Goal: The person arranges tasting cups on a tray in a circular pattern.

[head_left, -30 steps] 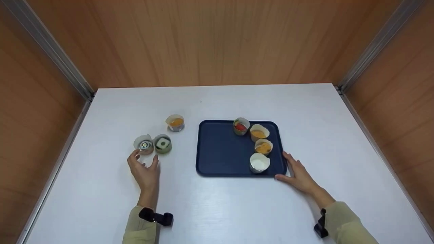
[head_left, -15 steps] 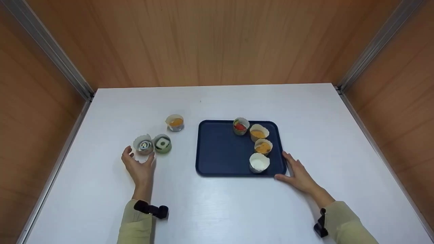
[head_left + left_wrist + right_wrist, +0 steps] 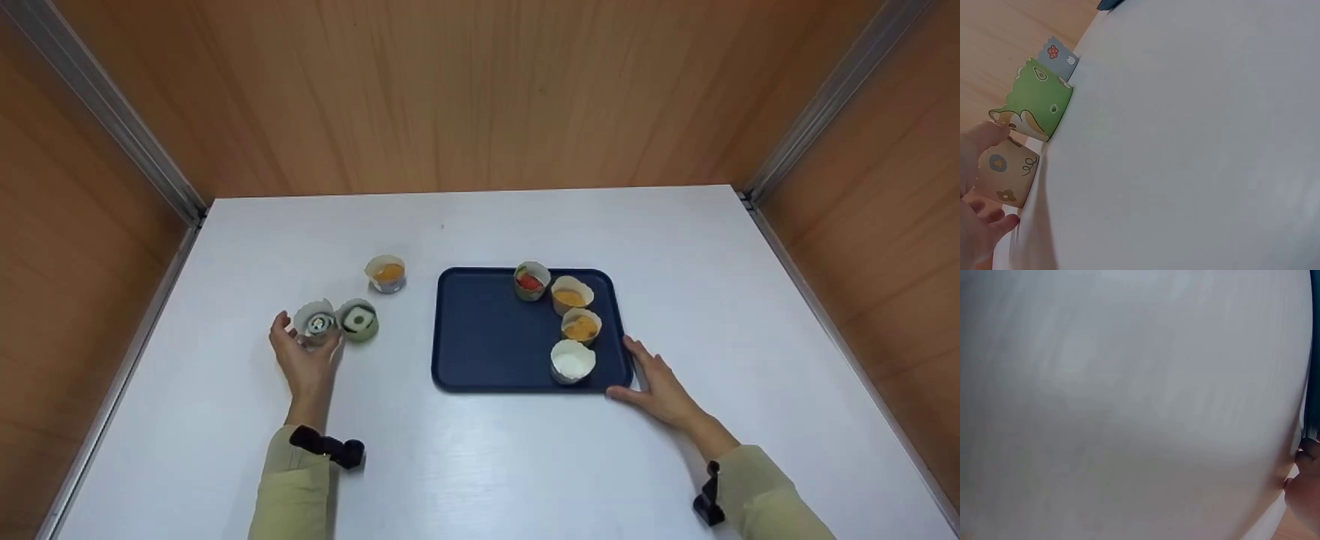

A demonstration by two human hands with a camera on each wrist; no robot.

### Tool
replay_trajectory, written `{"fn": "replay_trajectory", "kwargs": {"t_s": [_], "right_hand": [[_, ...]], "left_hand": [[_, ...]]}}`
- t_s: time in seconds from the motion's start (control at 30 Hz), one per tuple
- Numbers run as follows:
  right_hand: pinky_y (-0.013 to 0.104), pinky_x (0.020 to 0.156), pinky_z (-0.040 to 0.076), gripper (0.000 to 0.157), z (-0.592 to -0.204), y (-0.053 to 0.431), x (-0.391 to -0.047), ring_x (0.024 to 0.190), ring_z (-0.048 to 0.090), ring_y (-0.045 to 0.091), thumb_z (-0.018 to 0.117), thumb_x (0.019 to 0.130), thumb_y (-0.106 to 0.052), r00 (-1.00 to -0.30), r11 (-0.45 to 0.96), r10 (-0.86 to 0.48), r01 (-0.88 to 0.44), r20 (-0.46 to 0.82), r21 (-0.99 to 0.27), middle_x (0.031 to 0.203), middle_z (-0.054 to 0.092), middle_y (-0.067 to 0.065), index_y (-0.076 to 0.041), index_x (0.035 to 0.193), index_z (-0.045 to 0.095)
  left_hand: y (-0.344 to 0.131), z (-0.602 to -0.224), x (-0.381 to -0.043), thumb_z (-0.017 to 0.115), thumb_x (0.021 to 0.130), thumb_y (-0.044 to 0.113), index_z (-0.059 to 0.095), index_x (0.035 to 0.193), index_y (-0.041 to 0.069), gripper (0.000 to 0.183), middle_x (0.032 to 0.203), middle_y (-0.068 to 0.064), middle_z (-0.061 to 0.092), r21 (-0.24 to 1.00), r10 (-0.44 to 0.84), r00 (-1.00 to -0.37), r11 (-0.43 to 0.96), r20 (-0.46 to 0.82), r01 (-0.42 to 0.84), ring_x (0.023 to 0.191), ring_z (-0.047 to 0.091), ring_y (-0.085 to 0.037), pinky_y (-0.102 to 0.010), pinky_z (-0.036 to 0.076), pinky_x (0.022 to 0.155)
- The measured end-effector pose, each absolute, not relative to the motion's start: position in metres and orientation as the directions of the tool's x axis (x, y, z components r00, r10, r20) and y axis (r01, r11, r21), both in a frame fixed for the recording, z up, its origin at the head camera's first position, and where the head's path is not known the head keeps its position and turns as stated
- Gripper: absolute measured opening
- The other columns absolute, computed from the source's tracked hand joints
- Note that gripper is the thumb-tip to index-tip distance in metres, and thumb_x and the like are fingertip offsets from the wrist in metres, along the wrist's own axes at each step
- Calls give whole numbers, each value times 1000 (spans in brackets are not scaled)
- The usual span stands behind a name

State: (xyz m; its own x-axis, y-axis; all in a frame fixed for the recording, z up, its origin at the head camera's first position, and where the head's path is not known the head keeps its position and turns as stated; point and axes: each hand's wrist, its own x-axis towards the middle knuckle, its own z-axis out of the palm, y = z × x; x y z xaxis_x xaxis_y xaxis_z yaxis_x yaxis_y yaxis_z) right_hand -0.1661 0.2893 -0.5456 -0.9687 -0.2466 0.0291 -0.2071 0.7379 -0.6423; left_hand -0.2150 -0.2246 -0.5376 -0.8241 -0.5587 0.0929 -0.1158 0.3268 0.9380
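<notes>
In the head view my left hand [image 3: 304, 367] reaches around a tan paper baking cup [image 3: 1008, 174] with a round patterned thing inside, thumb on one side and fingers on the other. Beside it stands a green baking cup [image 3: 358, 321] with a white square piece in it; the left wrist view shows my thumb close to its printed wall. My right hand [image 3: 667, 394] rests at the near right corner of a dark blue tray [image 3: 487, 330], thumb along the front edge and fingers at the right edge. In the right wrist view only part of that hand shows.
Farther back on the white table [image 3: 442, 465] is a grey-blue baking cup [image 3: 386, 274] with orange filling. On the tray's right side stand a cup with red filling [image 3: 531, 282], two with orange filling [image 3: 571, 295] and a white-looking one [image 3: 573, 363]. Wooden walls enclose the table.
My left hand has shifted left and forward, and its thumb and fingers have come in around the tan baking cup. The right hand and tray stay put.
</notes>
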Motion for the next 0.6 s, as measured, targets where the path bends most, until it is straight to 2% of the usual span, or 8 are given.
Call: {"fn": "replay_trajectory", "kwargs": {"t_s": [0.27,0.37,0.6], "right_hand": [[49,104,7,90,-546,289,-167,128,20,37,69,72,-44,-970,740,-240,-211,43,-639,139,24,23,-5,139,22],[49,104,9,90,-547,288,-167,127,22,37,70,72,-42,-969,741,-238,-223,63,-634,138,26,24,-3,138,24],[48,104,8,91,-545,288,-166,128,20,36,67,72,-46,-973,744,-229,-189,21,-640,140,24,23,-6,140,22]], "left_hand": [[-227,-543,-222,71,70,2,23,132,-1,78,130,-16,28,957,-538,-836,284,112,-55,115,38,-32,-36,36,94],[-229,-544,-224,70,71,3,22,133,-2,78,131,-18,28,955,-527,-842,291,113,-54,118,37,-33,-36,35,95],[-231,-545,-226,71,70,2,23,133,-1,79,131,-20,33,951,-503,-856,307,121,-45,119,37,-33,-36,32,98]]}}
